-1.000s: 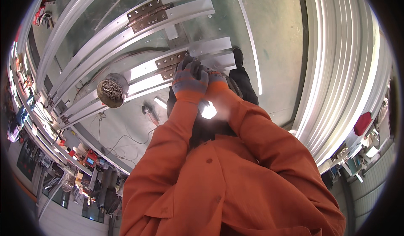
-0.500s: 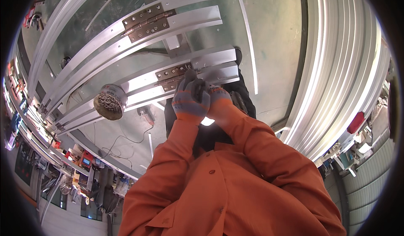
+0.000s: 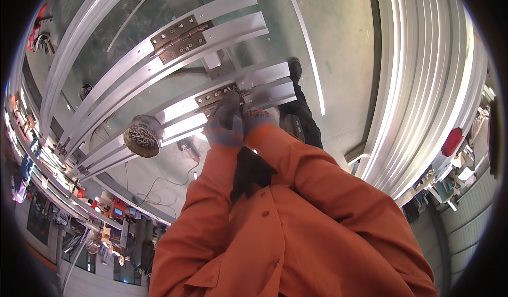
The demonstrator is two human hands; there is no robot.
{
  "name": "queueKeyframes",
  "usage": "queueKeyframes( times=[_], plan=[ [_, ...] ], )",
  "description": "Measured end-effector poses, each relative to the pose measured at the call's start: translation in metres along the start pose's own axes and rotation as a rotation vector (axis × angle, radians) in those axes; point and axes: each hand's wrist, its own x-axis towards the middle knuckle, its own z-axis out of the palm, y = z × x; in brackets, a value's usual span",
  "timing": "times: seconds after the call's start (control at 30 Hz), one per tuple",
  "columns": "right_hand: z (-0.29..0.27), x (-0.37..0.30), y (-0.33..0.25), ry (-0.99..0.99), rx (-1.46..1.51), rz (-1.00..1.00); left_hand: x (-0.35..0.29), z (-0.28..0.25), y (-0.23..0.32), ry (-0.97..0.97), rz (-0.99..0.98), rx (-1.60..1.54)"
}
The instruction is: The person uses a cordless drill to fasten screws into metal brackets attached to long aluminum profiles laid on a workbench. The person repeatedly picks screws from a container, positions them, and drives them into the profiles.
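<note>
My left hand (image 3: pixel 226 121), in a grey glove, reaches over the near side of a bronze-coloured hinge (image 3: pixel 216 93). Its fingers are curled at the hinge plate, and whatever they pinch is too small to make out. Close beside it, my right hand (image 3: pixel 259 118), gloved alike, is closed near the hinge's right end; its fingertips are hidden. Several screw heads or holes show along the plate. This hinge lies across a pair of silvery metal profiles (image 3: pixel 264 74). Left of my hands, a round tub (image 3: pixel 144 120) full of screws rests on the profiles.
Farther off, a second hinge (image 3: pixel 180 38) joins another pair of profiles (image 3: pixel 233 3). A corded tool (image 3: pixel 188 150) lies below the near profiles. A dark tool (image 3: pixel 292 127) is by my right leg. Long white profiles (image 3: pixel 418 85) are stacked at the right. A thin strip (image 3: pixel 308 53) lies on the floor.
Both hands have shifted slightly left in the picture, the left one lying more over the hinge. The whole view has moved a little; the tub and profiles stay in place relative to each other.
</note>
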Motion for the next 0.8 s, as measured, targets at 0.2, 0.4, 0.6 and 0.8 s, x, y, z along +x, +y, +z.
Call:
queueKeyframes(
  times=[0.2, 0.4, 0.6, 0.8],
  plan=[
    [-0.025, -0.009, -0.007, -0.037, 0.019, 0.027, 0.021, -0.004, 0.016, -0.014, -0.051, -0.059],
    [-0.031, -0.011, 0.000, -0.086, -0.019, -0.011, 0.021, -0.001, 0.022, 0.000, -0.027, -0.052],
    [0.001, -0.001, 0.017, 0.074, 0.052, -0.010, 0.023, 0.010, 0.021, -0.069, -0.038, 0.080],
    [0.024, 0.013, 0.031, 0.058, 0.138, -0.034, 0.031, -0.003, 0.056, -0.189, -0.054, 0.087]
  ],
)
